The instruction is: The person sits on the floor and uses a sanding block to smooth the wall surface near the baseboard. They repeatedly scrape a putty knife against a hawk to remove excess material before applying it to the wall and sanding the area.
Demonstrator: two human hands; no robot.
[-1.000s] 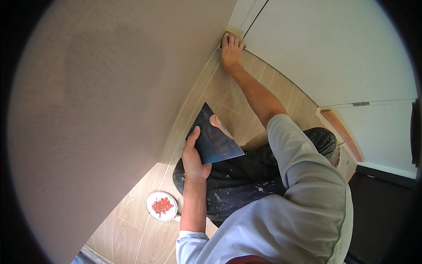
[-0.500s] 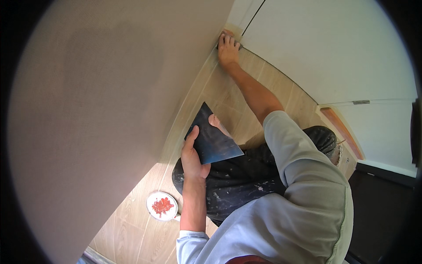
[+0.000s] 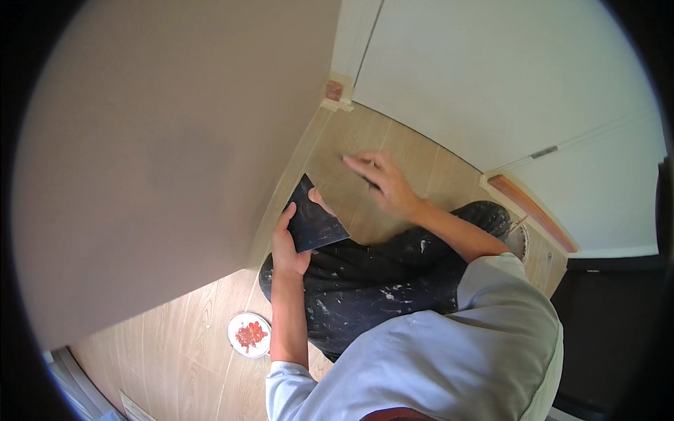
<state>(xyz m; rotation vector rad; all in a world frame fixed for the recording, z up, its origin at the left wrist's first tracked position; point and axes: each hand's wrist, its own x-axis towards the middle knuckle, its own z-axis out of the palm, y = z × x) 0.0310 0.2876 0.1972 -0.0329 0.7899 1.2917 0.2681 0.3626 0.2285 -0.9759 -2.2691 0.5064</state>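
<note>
A: First item?
B: Left hand [image 3: 289,256], one: pinching a dark flat plate [image 3: 309,223] by its edge, thumb on the upper face, other fingers hidden beneath. Plate sits over the left knee, a smear of pink paste [image 3: 320,201] along its right edge.
A: Right hand [image 3: 390,186]?
B: Raised above the floor, right of the plate and apart from it; fingers pressed together on a thin dark tool [image 3: 371,184], too blurred to classify.
A: Surroundings?
B: Black trousers [image 3: 393,281], paint-flecked, below both hands. Round white dish [image 3: 239,325], red-smeared, on the wood-plank floor [image 3: 186,337] left of the left forearm. Reddish-brown patch [image 3: 333,90], low in the far corner. Orange-brown wooden strip [image 3: 530,210], against the white panel [image 3: 484,77] at right.
</note>
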